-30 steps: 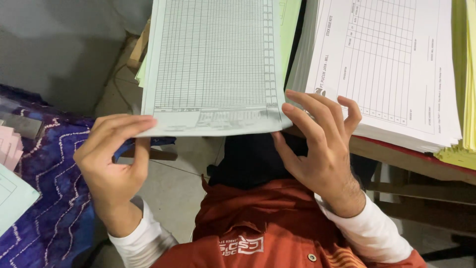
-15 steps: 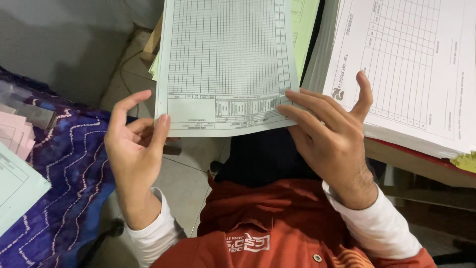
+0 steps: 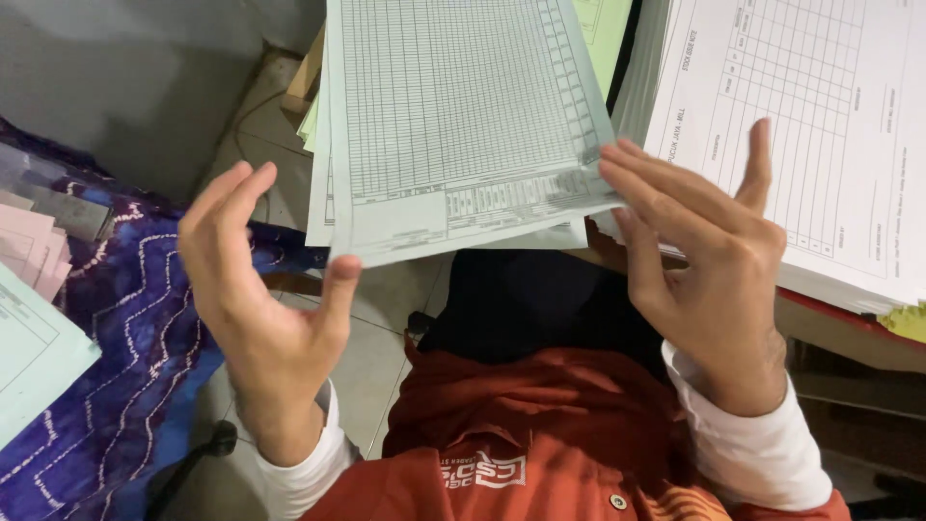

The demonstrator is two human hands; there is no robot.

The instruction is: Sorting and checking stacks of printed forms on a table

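Note:
A pale green sheet printed with a fine grid (image 3: 463,116) lies on top of a small pile of like sheets, its near edge overhanging toward me. My left hand (image 3: 260,299) is below its near left corner, palm turned inward and fingers spread; only the thumb tip reaches the paper's edge. My right hand (image 3: 709,260) is at the near right corner, fingers straight and together with their tips against the sheet's edge, thumb raised apart. Neither hand pinches the paper.
A thick stack of white printed forms (image 3: 820,145) sits on a table at the right, behind my right hand. A purple patterned cloth (image 3: 116,328) with pale blue (image 3: 34,347) and pink (image 3: 24,246) papers lies at the left. Tiled floor (image 3: 371,338) shows below, above my orange shirt (image 3: 540,434).
My left hand has let go of the sheet's near left corner and opened, dropping a little. My right hand has slid out to the sheet's right corner, and its thumb has lifted.

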